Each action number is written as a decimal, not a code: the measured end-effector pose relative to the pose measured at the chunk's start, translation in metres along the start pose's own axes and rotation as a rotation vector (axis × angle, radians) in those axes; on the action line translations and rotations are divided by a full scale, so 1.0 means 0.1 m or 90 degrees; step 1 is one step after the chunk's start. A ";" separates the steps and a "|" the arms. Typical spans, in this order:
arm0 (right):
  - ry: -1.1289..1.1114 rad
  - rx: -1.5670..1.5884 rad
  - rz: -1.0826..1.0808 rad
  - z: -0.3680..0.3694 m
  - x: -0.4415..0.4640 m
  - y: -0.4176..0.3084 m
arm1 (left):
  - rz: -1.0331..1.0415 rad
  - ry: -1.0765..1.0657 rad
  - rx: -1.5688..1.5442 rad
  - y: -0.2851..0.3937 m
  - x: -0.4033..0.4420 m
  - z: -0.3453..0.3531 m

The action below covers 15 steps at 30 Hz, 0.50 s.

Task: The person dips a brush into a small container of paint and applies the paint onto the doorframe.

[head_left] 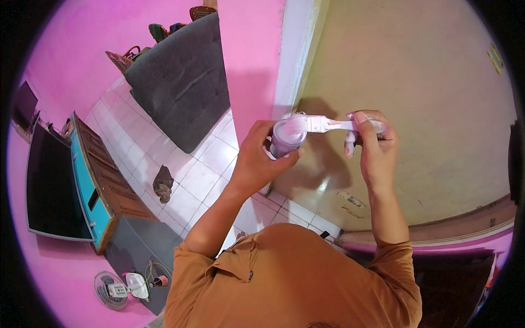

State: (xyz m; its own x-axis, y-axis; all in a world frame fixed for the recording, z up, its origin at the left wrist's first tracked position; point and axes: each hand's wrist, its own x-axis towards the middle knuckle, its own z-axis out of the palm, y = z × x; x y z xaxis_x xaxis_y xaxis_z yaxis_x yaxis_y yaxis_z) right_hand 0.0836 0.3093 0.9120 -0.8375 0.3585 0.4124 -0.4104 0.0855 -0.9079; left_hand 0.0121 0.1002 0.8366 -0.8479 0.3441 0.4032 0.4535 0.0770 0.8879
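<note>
Paintbrush handle clamped in our right fingers, we hold its bristles over the mouth of the cup gripped by our left fingers. We'd best steady the cup and draw the bristles lightly against its rim.

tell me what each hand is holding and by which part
The left hand holds a small cup around its side; the right hand holds a paintbrush by its handle, bristles over the cup's mouth.
</note>
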 end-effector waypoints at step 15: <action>0.049 0.134 0.136 -0.14 0.28 -0.17 | 0.052 -0.014 0.021 0.31 0.20 -0.03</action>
State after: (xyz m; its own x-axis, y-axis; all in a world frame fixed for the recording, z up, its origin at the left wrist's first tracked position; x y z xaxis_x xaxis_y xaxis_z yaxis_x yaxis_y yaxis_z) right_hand 0.0721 0.3312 0.9378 -0.8865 0.4175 0.1995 -0.3002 -0.1909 -0.9346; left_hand 0.0083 0.1065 0.8731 -0.8021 0.3706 0.4683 0.5297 0.0793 0.8445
